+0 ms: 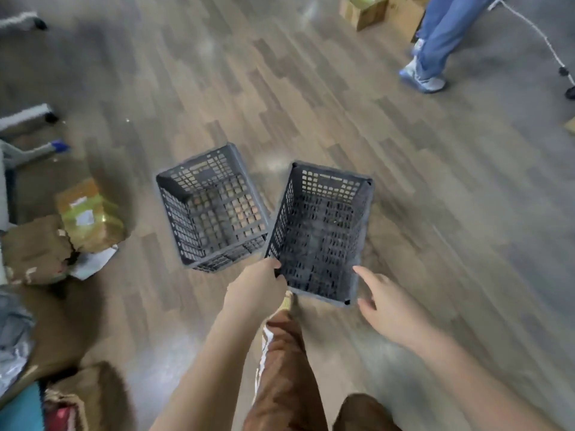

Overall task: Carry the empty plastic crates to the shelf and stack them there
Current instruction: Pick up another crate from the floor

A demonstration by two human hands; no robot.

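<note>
Hands reach down to the right crate [320, 234] on the floor [435, 181]: the left hand [256, 287] grips its near-left rim, the right hand [384, 303] hangs open just beside its near-right corner. Left of it, touching, sits a second crate [211, 206]

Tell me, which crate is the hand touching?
The right-side crate. The left hand grips its near corner; the other crate sits untouched beside it.

Storeroom — torn cartons [37, 250], crates [211, 206] on plank floor [435, 213]
</note>
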